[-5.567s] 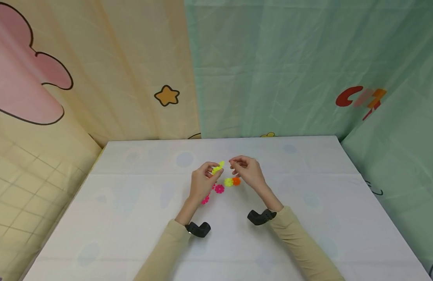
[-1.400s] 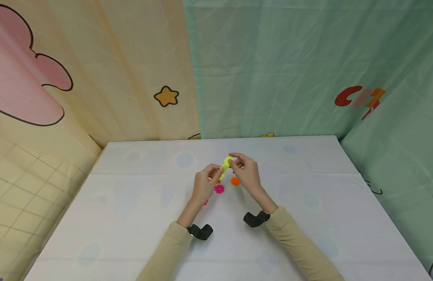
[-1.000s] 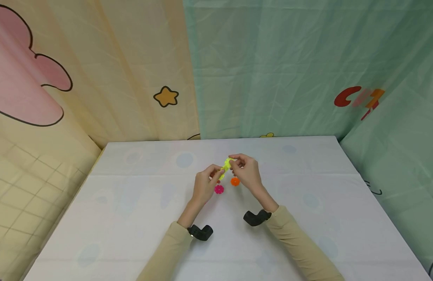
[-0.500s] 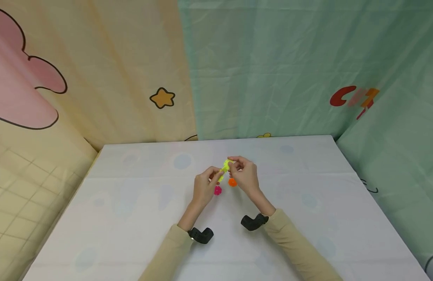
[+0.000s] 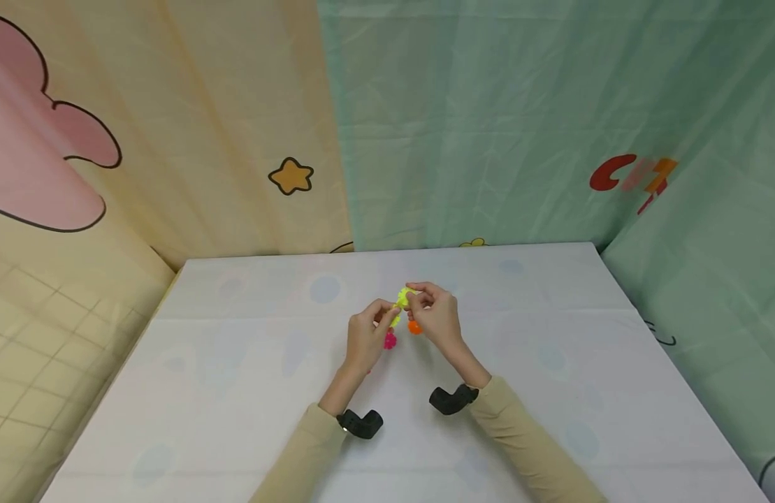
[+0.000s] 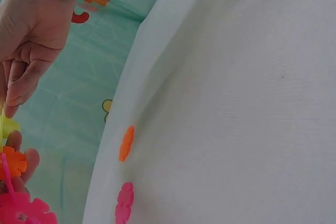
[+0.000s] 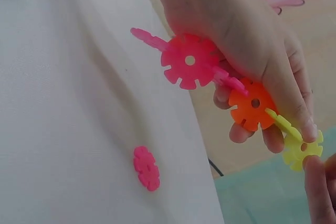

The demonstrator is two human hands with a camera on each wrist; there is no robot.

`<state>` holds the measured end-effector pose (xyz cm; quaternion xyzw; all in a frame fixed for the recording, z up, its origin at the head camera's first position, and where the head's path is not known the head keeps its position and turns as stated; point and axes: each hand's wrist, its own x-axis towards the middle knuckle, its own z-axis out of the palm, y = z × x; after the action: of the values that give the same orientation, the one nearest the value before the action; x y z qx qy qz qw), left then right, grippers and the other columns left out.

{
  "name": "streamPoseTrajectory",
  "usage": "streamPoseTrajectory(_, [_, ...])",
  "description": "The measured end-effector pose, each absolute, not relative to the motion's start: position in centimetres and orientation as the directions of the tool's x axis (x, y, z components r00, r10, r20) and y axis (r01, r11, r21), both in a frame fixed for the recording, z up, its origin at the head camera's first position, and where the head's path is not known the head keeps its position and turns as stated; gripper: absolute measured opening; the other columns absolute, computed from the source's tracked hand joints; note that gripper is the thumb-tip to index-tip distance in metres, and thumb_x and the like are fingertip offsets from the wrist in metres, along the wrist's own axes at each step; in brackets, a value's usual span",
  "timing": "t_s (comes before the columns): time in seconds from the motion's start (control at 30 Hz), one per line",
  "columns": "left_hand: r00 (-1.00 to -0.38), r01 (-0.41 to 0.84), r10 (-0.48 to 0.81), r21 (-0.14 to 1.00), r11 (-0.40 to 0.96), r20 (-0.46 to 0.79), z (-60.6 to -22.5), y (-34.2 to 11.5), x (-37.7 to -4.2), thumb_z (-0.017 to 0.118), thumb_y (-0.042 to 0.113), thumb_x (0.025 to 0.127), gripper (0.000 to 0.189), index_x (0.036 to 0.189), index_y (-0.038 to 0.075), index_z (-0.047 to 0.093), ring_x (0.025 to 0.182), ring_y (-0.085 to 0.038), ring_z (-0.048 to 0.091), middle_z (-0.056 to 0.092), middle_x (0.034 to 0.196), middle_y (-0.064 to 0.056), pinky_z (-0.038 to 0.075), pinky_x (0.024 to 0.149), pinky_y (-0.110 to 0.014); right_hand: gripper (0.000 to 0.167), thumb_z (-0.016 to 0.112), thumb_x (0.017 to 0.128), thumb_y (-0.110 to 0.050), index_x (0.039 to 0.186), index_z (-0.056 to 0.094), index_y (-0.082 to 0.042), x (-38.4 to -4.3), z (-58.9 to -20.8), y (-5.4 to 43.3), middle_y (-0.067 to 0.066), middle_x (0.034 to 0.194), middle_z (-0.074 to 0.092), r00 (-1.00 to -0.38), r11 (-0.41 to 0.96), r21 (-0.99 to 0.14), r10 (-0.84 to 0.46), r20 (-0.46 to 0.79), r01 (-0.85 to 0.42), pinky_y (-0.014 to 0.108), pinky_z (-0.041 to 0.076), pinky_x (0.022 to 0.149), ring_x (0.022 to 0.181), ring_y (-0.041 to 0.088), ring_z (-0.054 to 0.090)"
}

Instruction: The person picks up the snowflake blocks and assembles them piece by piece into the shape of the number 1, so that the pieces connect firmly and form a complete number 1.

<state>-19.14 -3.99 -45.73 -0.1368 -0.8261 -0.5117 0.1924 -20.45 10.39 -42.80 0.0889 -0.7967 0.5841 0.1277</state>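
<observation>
Interlocking plastic flower discs are joined in a chain that my left hand [image 5: 365,339] grips, its fingers curled behind the links. In the right wrist view, the chain runs from a pink disc [image 7: 176,66] through an orange disc [image 7: 244,106] to a yellow disc [image 7: 294,158] at the end. My right hand [image 5: 439,316] pinches yellow at that same end, its fingertips close to those of the left hand. Both hands are raised over the table, and the right fingers partly cover the yellow disc.
On the white-covered table [image 5: 519,335], a loose orange disc [image 5: 415,327] lies under the right hand. A loose pink disc [image 5: 390,340] lies beside the left fingers. Patterned curtains [image 5: 506,126] stand behind the table's far edge.
The yellow disc that lay beside the loose orange one several seconds ago has left the table, and my right hand now pinches yellow at the chain's end. Lately both hands have barely shifted.
</observation>
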Motion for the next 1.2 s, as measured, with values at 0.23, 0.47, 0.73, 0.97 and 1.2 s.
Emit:
streamPoseTrajectory(0.23, [-0.899, 0.409, 0.046, 0.799, 0.441, 0.435, -45.2, -4.2, -19.6, 0.066, 0.024, 0.091, 0.017, 0.092, 0.007, 0.066, 0.053, -0.008, 0.058, 0.067, 0.069, -0.005, 0.039, 0.044, -0.018, 0.021, 0.061, 0.093, -0.010, 0.109, 0.069, -0.001, -21.0, -42.4, 10.9, 0.022, 0.081, 0.068, -0.961, 0.300, -0.914, -0.035, 0.274, -0.271, 0.021, 0.054, 0.054, 0.065, 0.034, 0.065])
streamPoseTrajectory(0.47, [-0.895, 0.407, 0.048, 0.765, 0.498, 0.444, -44.8, -4.4, -19.9, 0.070, 0.025, 0.088, 0.020, 0.102, 0.010, 0.064, 0.050, -0.008, 0.051, 0.071, 0.081, -0.007, 0.038, 0.045, -0.017, 0.020, 0.059, 0.094, -0.009, 0.108, 0.071, -0.001, -21.1, -42.0, 11.3, 0.020, 0.086, 0.069, -0.970, 0.328, -0.913, -0.049, 0.238, -0.241, 0.028, 0.056, 0.057, 0.061, 0.019, 0.060])
streamPoseTrajectory(0.73, [-0.878, 0.416, 0.066, 0.688, 0.595, 0.474, -44.5, -4.6, -20.1, 0.075, 0.031, 0.083, 0.029, 0.104, 0.013, 0.066, 0.053, -0.010, 0.047, 0.072, 0.082, -0.007, 0.036, 0.049, -0.017, 0.017, 0.066, 0.090, -0.011, 0.103, 0.072, -0.002, -21.2, -41.7, 11.5, 0.020, 0.084, 0.071, -0.977, 0.321, -0.924, -0.041, 0.207, -0.209, 0.024, 0.055, 0.058, 0.068, 0.031, 0.064])
streamPoseTrajectory(0.97, [-0.867, 0.429, 0.062, 0.677, 0.597, 0.494, -44.6, -4.9, -20.4, 0.075, 0.027, 0.082, 0.024, 0.100, 0.013, 0.067, 0.047, -0.008, 0.047, 0.072, 0.077, -0.007, 0.035, 0.044, -0.017, 0.021, 0.064, 0.092, -0.017, 0.105, 0.071, -0.002, -21.5, -41.6, 11.7, 0.020, 0.089, 0.071, -0.982, 0.302, -0.934, -0.083, 0.172, -0.190, 0.029, 0.057, 0.060, 0.077, 0.045, 0.063])
streamPoseTrajectory(1.2, [-0.906, 0.386, 0.053, 0.768, 0.511, 0.420, -44.6, -5.2, -20.6, 0.073, 0.025, 0.085, 0.023, 0.102, 0.010, 0.068, 0.037, -0.006, 0.049, 0.068, 0.077, -0.009, 0.032, 0.036, -0.018, 0.023, 0.059, 0.096, -0.018, 0.109, 0.069, -0.002, -21.9, -42.5, 12.3, 0.025, 0.097, 0.068, -0.984, 0.326, -0.930, -0.100, 0.145, -0.170, 0.028, 0.056, 0.061, 0.076, 0.044, 0.063])
